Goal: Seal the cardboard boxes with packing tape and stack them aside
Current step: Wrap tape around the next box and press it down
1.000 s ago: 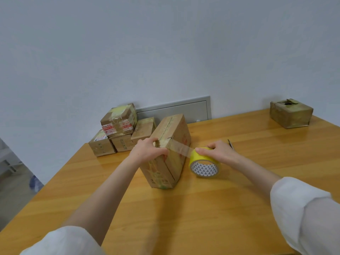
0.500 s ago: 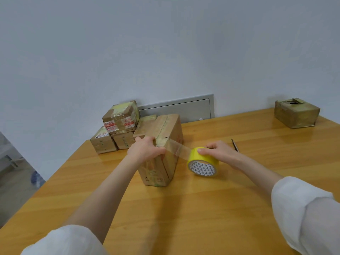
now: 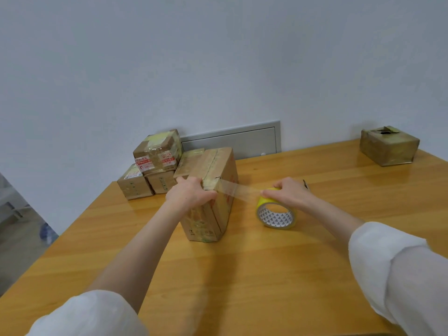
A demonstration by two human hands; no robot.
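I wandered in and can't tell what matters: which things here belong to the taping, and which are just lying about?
In use: tall brown cardboard box, held by the left hand; yellow roll of packing tape, gripped by the right hand; clear tape strip stretched between them.
Lying about: pile of taped cardboard boxes by the wall; lone taped box far right; grey wall panel.

Glossy wooden table (image 3: 242, 275), matt cardboard box (image 3: 226, 170), clear shiny tape (image 3: 238, 190)

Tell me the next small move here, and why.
Probably the right hand carries the tape roll around the box, laying down the stretched strip: it spans free air between roll and box while the left hand presses its end.
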